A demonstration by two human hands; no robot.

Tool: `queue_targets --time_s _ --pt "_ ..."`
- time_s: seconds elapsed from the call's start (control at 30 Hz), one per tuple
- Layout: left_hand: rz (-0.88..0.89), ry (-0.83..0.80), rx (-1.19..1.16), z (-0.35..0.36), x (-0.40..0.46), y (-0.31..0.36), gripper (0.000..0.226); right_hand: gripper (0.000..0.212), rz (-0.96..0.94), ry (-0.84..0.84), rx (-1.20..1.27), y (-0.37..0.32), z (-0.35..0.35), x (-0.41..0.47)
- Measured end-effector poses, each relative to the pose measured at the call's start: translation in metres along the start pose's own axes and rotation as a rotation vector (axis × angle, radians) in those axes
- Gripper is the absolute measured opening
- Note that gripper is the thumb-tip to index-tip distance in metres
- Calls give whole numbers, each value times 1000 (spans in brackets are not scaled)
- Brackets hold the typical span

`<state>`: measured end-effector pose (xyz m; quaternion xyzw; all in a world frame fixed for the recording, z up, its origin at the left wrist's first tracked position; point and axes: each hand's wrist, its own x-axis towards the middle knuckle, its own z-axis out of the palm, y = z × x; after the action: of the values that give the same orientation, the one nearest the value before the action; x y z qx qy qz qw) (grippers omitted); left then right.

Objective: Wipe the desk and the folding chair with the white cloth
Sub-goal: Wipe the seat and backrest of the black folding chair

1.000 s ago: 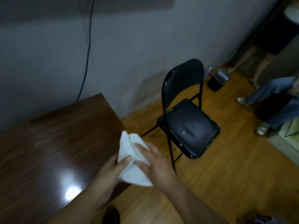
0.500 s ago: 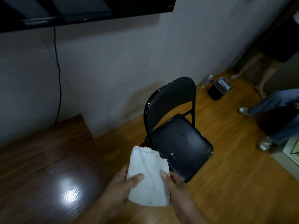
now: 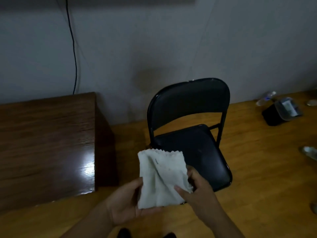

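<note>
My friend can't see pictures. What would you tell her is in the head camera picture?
Two bare hands, the left hand and the right hand, hold a crumpled white cloth in front of a black folding chair. A dark wooden desk stands to the left against a grey wall, and the floor is light wood.

A plain room in a home or small office

A dark wooden table (image 3: pixel 46 134) is set against a bare grey wall (image 3: pixel 154 40); a black folding chair (image 3: pixel 190 134) stands on wood-plank flooring (image 3: pixel 265 169); a small black bin (image 3: pixel 277 114) is kept by the wall.
</note>
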<state>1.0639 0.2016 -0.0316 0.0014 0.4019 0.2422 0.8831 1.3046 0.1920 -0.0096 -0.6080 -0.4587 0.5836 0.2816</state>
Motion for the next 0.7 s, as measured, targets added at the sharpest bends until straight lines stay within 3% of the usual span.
queue_targets --time_s 0.1,0.2,0.3,0.47,0.53,0.63,0.7 --pt "165 -13 117 9 10 -1 60 47 115 -109 299 2 -28 5" --pt "276 23 275 19 18 3 58 85 219 -86 699 14 -47 20" --pt "336 87 352 27 27 3 39 96 202 -101 670 26 -54 34" --pt "365 223 232 44 52 -6 33 126 201 -250 538 44 -59 48" --pt "357 316 149 50 65 -12 33 119 209 -323 386 49 -62 58" --pt "339 401 13 53 88 -22 35 62 251 -367 258 65 -75 76" --pt "354 439 -60 55 104 -30 35 66 229 -418 194 82 -89 86"
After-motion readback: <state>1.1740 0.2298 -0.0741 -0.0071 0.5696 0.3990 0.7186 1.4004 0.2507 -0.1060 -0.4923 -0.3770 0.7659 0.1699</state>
